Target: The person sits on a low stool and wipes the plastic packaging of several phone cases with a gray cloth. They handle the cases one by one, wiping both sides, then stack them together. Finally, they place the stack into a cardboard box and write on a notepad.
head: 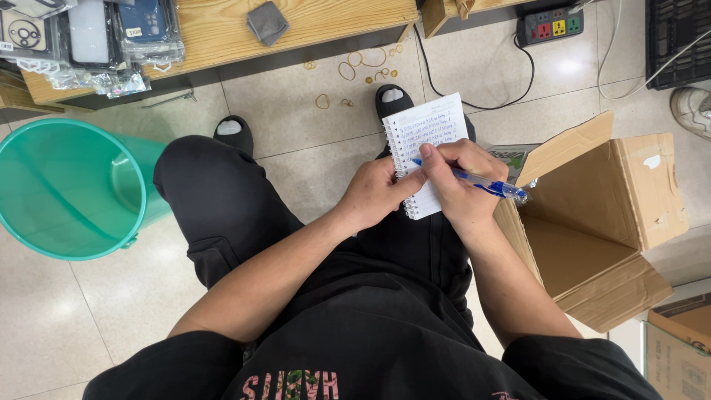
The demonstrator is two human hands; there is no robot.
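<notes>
The left hand [374, 194] gripped the spiral edge of a small notepad [428, 148], fingers curled beneath it and thumb pressed on the page. The notepad rested on the right thigh. The right hand [459, 181] pinched a blue pen [481, 182], its tip on the page. An open cardboard box [600, 222] stood just beside the right hand; a green bucket [70, 189] stood to the left.

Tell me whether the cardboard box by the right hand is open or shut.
Open: the cardboard box lies with its flaps folded outward, bare brown interior showing beside the right hand.
</notes>
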